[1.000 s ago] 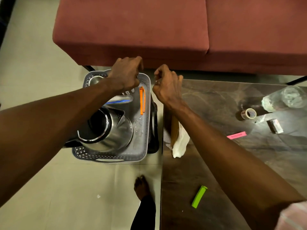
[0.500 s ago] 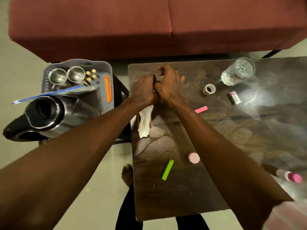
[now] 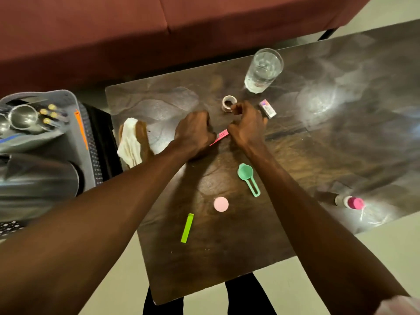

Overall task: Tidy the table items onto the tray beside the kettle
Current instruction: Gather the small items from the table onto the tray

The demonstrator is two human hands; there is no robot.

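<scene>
Hovering low over the middle of the dark table (image 3: pixel 227 258), both hands are curled into loose fists, knuckles up. The left hand (image 3: pixel 194 133) sits just left of a pink strip (image 3: pixel 221 136) that lies flat on the tabletop between the two hands; whether its fingers hold anything cannot be told, since they are tucked under. The right hand (image 3: pixel 248 126) has its fingers bent too, its thumb and forefinger reaching up toward a small tape roll (image 3: pixel 228 103) and seeming to touch its rim, though a real pinch cannot be made out. Just right of that hand lies a small printed box (image 3: pixel 268 108), and beyond it, toward the top of the frame, stands a clear glass (image 3: pixel 263 70).

Below the hands, between the forearms, lie a mint-green scoop (image 3: pixel 247 177), a round pink lid (image 3: pixel 221 204) and a lime-green strip (image 3: pixel 187 228), all apart from one another. A small bottle with a pink cap (image 3: pixel 350 202) lies on its side at the right edge of the table. At the table's left edge a white cloth (image 3: pixel 129 144) is bunched against something brown.

At the left of the frame the grey tray (image 3: pixel 72 133) holds metal cups (image 3: pixel 22 117), an orange strip (image 3: pixel 80 128) along its right rim and the steel kettle (image 3: pixel 38 185), blurred, in its lower part. A dark red sofa (image 3: pixel 136 30) fills the top.
</scene>
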